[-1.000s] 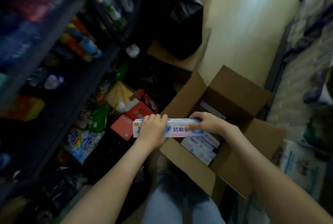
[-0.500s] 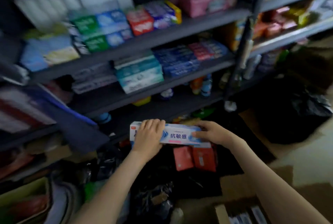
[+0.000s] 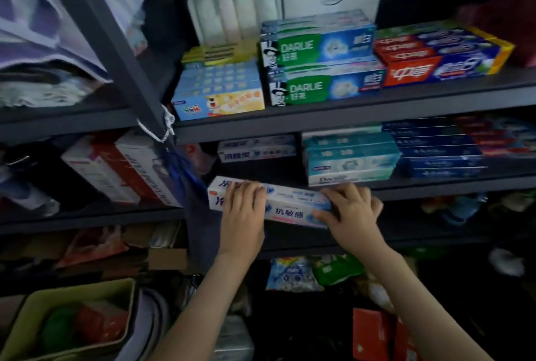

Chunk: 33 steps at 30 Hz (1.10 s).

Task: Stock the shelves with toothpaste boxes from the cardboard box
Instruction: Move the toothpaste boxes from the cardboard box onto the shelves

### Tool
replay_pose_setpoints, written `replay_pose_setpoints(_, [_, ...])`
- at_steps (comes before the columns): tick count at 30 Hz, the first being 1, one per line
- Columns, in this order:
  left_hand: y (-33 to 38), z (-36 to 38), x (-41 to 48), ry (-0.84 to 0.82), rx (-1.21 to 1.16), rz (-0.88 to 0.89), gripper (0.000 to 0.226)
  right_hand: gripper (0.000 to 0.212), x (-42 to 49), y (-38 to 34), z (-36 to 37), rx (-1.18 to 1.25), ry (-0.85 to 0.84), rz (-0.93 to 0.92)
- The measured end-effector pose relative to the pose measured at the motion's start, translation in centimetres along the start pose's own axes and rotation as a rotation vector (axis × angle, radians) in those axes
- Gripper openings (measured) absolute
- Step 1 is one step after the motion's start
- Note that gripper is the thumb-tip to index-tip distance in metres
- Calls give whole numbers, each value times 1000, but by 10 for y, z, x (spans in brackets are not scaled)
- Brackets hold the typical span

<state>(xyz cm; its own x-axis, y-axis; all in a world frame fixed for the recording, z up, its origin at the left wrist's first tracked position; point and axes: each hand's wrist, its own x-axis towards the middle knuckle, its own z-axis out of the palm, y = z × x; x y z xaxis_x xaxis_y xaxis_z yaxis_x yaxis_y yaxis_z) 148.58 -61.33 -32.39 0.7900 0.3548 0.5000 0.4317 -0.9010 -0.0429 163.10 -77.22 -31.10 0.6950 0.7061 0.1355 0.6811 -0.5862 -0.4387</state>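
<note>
Right end of toothpaste box (image 3: pixel 290 211) beneath right hand (image 3: pixel 352 209)

We're watching through one head-worn, wide-angle camera, sitting above and behind the hands and looking forward and a touch downward at the shelving. We're in close: both forearms rise from the bottom edge, and the left hand (image 3: pixel 242 215) and right hand (image 3: pixel 353 211) meet mid-frame on the white toothpaste box (image 3: pixel 293 204). Just beyond the fingers runs the middle shelf (image 3: pixel 435 185). Above the hands we catch the upper shelf (image 3: pixel 348 120) almost face-on. Left of the left hand the dark upright post (image 3: pixel 116 50) leans across the frame. Below the hands, nearest us, we look down onto the beige bin (image 3: pixel 87 288).
</note>
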Motion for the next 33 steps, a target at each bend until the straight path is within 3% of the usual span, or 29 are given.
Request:
replay_pose_setpoints(2, [-7, 12, 18, 0, 4, -23, 56, 48, 14, -5, 8, -39, 112, -26])
replay_pose_setpoints(7, [-21, 45, 45, -36, 26, -37, 58, 46, 50, 2, 32, -124, 187, -76])
replay_pose_setpoints(11, [-35, 73, 52, -69, 85, -103, 63, 37, 71, -4, 57, -205, 337, -173])
replay_pose_setpoints(13, [-39, 86, 53, -96, 131, -157, 67, 45, 75, -19, 71, -228, 389, -242])
replay_pose_setpoints(16, [-44, 102, 55, -74, 166, -212, 72, 62, 77, -42, 98, -212, 341, -332])
replay_pose_setpoints(20, [-50, 117, 53, -100, 192, -221, 58, 68, 88, -51, 132, -169, 240, -328])
replay_pose_setpoints(23, [-55, 123, 55, -150, 149, -251, 60, 71, 95, -52, 142, -165, 214, -312])
replay_pose_setpoints(29, [-46, 115, 42, -95, -46, -278, 63, 74, 100, -50, 143, -178, 204, -262])
replay_pose_setpoints(33, [-52, 124, 54, -63, 79, -272, 55, 83, 107, -50, 149, -126, 118, -230])
